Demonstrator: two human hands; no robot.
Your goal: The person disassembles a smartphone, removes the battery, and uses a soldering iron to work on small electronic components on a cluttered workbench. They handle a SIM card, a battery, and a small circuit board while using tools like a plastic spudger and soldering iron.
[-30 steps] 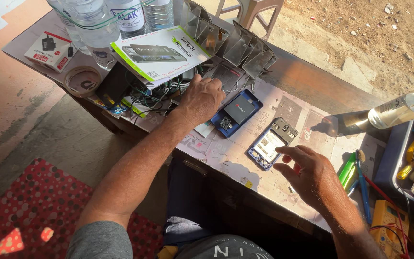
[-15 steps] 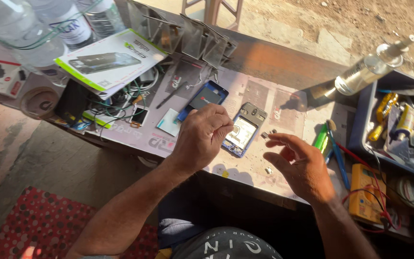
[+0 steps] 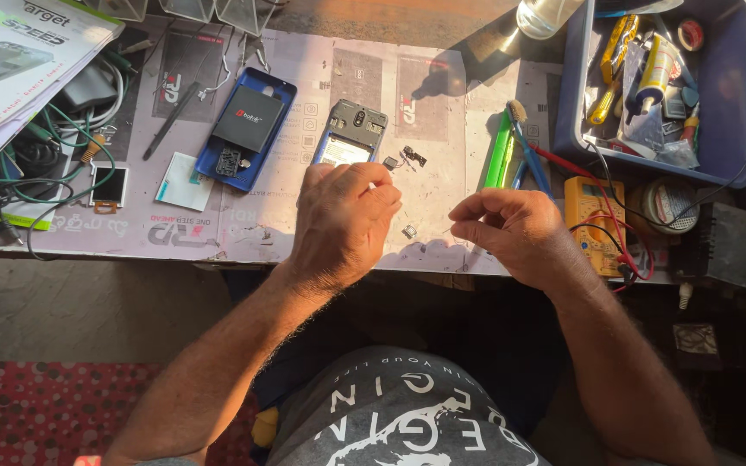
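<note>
- Pinching with my left hand (image 3: 338,224), I keep its fingers curled shut right at the near end of the open grey phone body (image 3: 351,134); whatever small part sits between the fingertips is hidden, so I cannot tell what they grip.
- My right hand (image 3: 511,233) hovers just right of it, thumb and forefinger closed together on something too tiny to make out.
- That grey phone lies back-up on the printed worktop (image 3: 442,95), with loose dark metal bits (image 3: 407,157) just beside its right edge and one small piece (image 3: 409,230) between my hands.
- A blue phone with its black battery showing (image 3: 243,129) lies to the left, well apart.
- To do this well, I judge I should work low over the worktop, move slowly, and keep both wrists steady so no tiny piece drops off the near edge.
</note>
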